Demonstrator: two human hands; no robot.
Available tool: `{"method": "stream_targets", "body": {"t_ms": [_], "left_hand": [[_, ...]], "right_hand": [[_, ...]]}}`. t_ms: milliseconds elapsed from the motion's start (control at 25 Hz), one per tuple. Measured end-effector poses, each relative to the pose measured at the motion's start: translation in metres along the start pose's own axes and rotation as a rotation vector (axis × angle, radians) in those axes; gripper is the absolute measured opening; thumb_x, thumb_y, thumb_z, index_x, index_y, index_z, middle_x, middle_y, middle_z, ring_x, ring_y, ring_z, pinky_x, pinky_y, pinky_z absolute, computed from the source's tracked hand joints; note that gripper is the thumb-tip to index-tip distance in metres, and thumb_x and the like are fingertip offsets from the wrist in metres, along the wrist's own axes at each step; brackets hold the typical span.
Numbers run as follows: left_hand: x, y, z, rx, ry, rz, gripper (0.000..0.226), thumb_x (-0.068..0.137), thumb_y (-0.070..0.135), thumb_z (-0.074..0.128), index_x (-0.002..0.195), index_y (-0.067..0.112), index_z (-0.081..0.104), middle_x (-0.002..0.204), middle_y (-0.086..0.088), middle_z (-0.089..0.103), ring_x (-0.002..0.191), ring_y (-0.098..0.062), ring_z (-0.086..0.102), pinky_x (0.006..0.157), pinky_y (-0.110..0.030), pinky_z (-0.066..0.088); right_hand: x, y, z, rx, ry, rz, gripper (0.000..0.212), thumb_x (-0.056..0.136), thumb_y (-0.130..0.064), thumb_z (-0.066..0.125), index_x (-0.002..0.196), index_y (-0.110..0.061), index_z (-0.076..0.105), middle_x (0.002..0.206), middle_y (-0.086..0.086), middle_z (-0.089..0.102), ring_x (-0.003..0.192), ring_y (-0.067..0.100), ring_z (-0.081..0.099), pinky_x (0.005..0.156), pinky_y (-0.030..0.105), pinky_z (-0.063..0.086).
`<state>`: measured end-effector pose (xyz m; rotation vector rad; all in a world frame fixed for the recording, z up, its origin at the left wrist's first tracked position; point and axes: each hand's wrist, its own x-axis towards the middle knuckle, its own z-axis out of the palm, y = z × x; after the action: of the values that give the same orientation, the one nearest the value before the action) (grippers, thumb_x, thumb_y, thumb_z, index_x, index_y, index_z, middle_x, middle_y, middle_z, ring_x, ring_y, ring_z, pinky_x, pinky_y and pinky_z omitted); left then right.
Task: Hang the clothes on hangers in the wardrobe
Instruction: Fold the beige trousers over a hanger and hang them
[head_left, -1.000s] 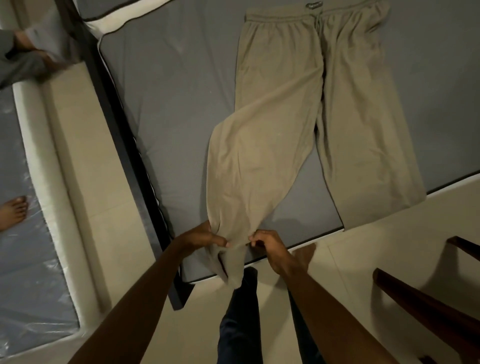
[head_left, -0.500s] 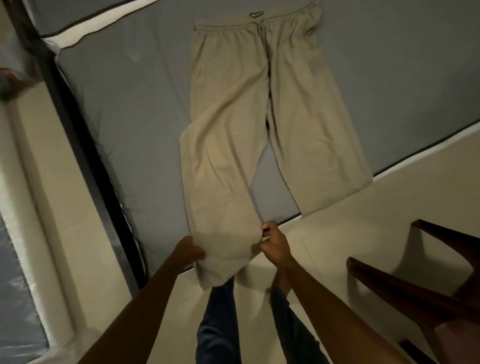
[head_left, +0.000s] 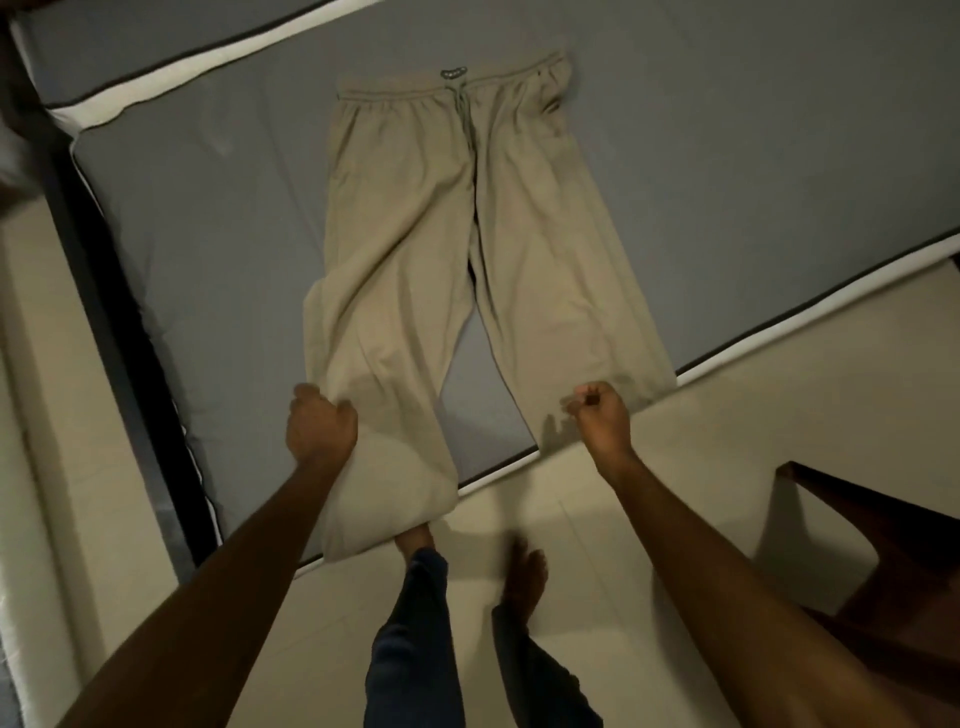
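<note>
While hems near hands, trousers (head_left: 415, 218) point waistband away.

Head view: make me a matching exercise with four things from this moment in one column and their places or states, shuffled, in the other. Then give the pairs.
Things:
1. beige drawstring trousers
2. left hand
3. right hand
4. dark wooden chair

Places or states:
A. stands on the tiled floor at the right edge
B. grips the hem of the trouser leg nearer the chair
C. spread flat on the grey mattress
D. grips the leg that hangs over the mattress edge

Pairs: 1-C, 2-D, 3-B, 4-A
</note>
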<state>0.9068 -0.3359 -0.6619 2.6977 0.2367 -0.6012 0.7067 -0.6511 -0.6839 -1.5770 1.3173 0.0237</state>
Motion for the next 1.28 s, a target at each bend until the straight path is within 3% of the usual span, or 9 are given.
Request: {"method": "stream_targets", "body": {"t_ms": [200,360,560,640,800,880,1120,1200,1280], "left_hand": [[0.091,0.070,-0.007,-0.089,0.136,0.120,0.049,0.096,0.037,0.060,0.129,0.001,0.051,0.124,-0.023,0.063,0.112,-0.040,0.062,0.093,-0.046,0.050],[0.202,0.131,-0.007,-0.144,0.183,0.130,0.072,0.089,0.054,0.064,0.139,0.004,0.050,0.132,-0.018,0.060,0.122,-0.035,0.058,0.103,-0.041,0.046],[0.324,0.218,-0.015,-0.304,0.058,0.153,0.097,0.075,0.067,0.077,0.143,0.006,0.045,0.135,-0.010,0.060,0.120,-0.024,0.059,0.098,-0.027,0.048],[0.357,0.244,-0.015,-0.375,0.052,0.103,0.103,0.063,0.074,0.081,0.140,0.013,0.049,0.132,-0.005,0.062,0.116,-0.019,0.061,0.098,-0.029,0.052],[0.421,0.271,-0.016,-0.394,0.008,0.282,0.044,0.079,0.047,0.080,0.100,0.009,0.074,0.082,0.009,0.063,0.070,-0.003,0.058,0.068,-0.022,0.045],[0.451,0.277,-0.026,-0.537,0.058,0.302,0.027,0.080,0.041,0.078,0.080,0.014,0.074,0.073,0.008,0.057,0.061,-0.003,0.050,0.060,-0.022,0.038],[0.559,0.276,-0.064,-0.836,0.222,0.114,0.021,0.066,0.037,0.084,0.062,0.022,0.071,0.076,0.000,0.065,0.067,-0.011,0.058,0.063,-0.028,0.049],[0.586,0.264,-0.066,-0.795,0.246,0.141,0.028,0.066,0.043,0.087,0.058,0.023,0.069,0.074,0.000,0.063,0.068,-0.012,0.057,0.065,-0.030,0.049],[0.578,0.257,-0.056,-0.668,0.220,0.162,0.034,0.071,0.052,0.085,0.064,0.024,0.068,0.077,0.003,0.063,0.070,-0.011,0.057,0.065,-0.029,0.047]], "right_hand": [[0.089,-0.054,-0.006,-0.158,0.152,-0.246,0.021,0.085,-0.017,0.071,0.103,-0.008,0.068,0.102,0.014,0.070,0.098,0.033,0.066,0.094,0.041,0.050],[0.205,-0.113,0.000,-0.320,0.307,-0.482,0.033,0.089,-0.029,0.066,0.110,-0.004,0.066,0.110,0.019,0.067,0.105,0.036,0.063,0.098,0.046,0.047],[0.341,-0.227,0.039,0.000,0.186,-0.273,0.070,0.070,-0.065,0.077,0.114,-0.012,0.064,0.105,0.001,0.067,0.094,0.014,0.065,0.095,0.036,0.055],[0.374,-0.264,0.052,-0.013,0.128,-0.216,0.067,0.057,-0.068,0.087,0.102,-0.025,0.062,0.102,-0.004,0.064,0.088,0.008,0.063,0.085,0.024,0.056],[0.429,-0.316,0.071,-0.089,0.031,-0.369,0.027,0.063,-0.037,0.088,0.069,-0.031,0.062,0.079,-0.006,0.065,0.073,0.008,0.059,0.077,0.038,0.057],[0.459,-0.333,0.074,-0.043,0.032,-0.428,0.021,0.067,-0.028,0.084,0.065,-0.031,0.064,0.072,-0.009,0.064,0.069,0.006,0.059,0.073,0.034,0.053],[0.528,-0.409,0.083,-0.001,0.161,-0.618,0.012,0.070,-0.029,0.076,0.071,-0.031,0.063,0.066,-0.018,0.059,0.062,-0.004,0.053,0.067,0.026,0.044],[0.543,-0.433,0.093,-0.060,0.214,-0.695,0.007,0.072,-0.032,0.074,0.073,-0.035,0.068,0.070,-0.014,0.063,0.067,0.009,0.059,0.064,0.038,0.047],[0.537,-0.442,0.107,-0.216,0.159,-0.555,0.023,0.075,-0.034,0.070,0.097,-0.034,0.068,0.094,0.005,0.070,0.089,0.029,0.068,0.076,0.046,0.053]]}}
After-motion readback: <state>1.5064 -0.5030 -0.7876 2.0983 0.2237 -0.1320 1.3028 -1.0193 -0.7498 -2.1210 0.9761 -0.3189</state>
